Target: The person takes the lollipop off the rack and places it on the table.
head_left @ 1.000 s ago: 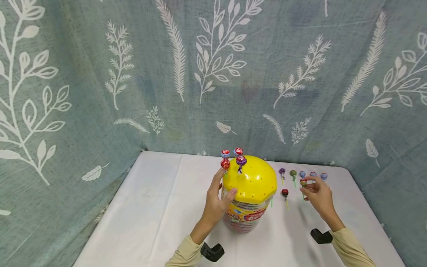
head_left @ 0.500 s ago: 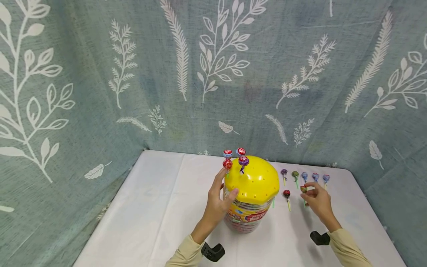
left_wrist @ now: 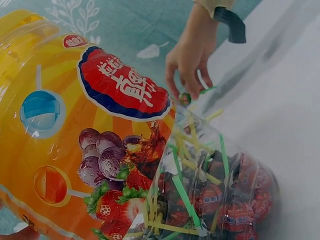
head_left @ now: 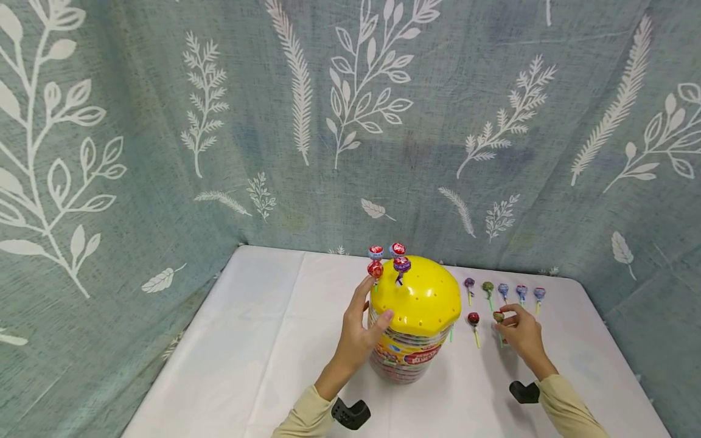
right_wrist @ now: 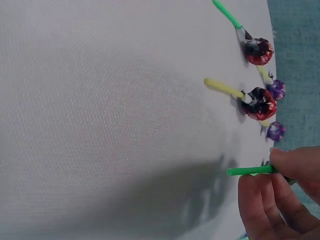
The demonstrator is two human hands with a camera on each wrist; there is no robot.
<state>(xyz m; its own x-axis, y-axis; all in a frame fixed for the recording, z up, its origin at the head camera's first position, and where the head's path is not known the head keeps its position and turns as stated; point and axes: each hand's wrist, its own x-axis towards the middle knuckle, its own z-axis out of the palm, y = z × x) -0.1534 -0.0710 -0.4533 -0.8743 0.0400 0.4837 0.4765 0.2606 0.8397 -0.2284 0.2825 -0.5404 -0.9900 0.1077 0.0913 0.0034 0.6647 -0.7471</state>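
Observation:
My left hand (head_left: 355, 334) holds the side of a big clear jar (head_left: 408, 358) at its yellow domed lid (head_left: 424, 295), the thumb on the near side and the fingers on the left. Several lollipops (head_left: 402, 265) stand upright at the lid's back left. To the right of the jar, my right hand (head_left: 523, 336) pinches a lollipop (head_left: 498, 317) with a green stick, just over the table. In the right wrist view the fingers hide most of its head, while its green stick (right_wrist: 250, 170) points left. More lollipops (left_wrist: 235, 205) fill the jar's bottom in the left wrist view.
A dark red lollipop (head_left: 473, 319) lies between jar and right hand. Behind it runs a row with a purple lollipop (head_left: 469, 283), a green lollipop (head_left: 488, 287) and several blue ones. The white table (head_left: 263, 316) meets a leaf-patterned curtain (head_left: 306, 201) at the back.
My right hand has come down and nearer with the pinched lollipop, away from the back row. The left hand keeps its hold on the jar. The whole view has shifted slightly.

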